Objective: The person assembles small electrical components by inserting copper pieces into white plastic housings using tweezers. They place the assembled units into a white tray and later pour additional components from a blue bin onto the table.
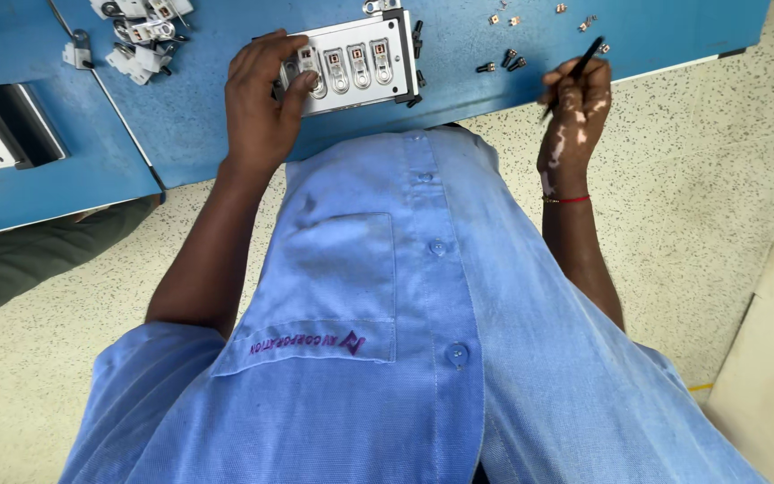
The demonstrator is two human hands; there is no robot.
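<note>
Head view looks down a blue work shirt (405, 314) whose chest pocket carries a small purple emblem and a line of lettering, low in the frame. Above it the left hand (262, 99) grips the left end of a white switch plate (356, 61), thumb pressed on its first rocker; the plate's long axis runs left to right across the blue bench (459, 36) at top centre. The right hand (575, 108), upper right, pinches a thin black tool (580, 67), well apart from the plate. Small metal parts (505, 61) lie between them. More white switch pieces (141, 31) sit at upper left.
</note>
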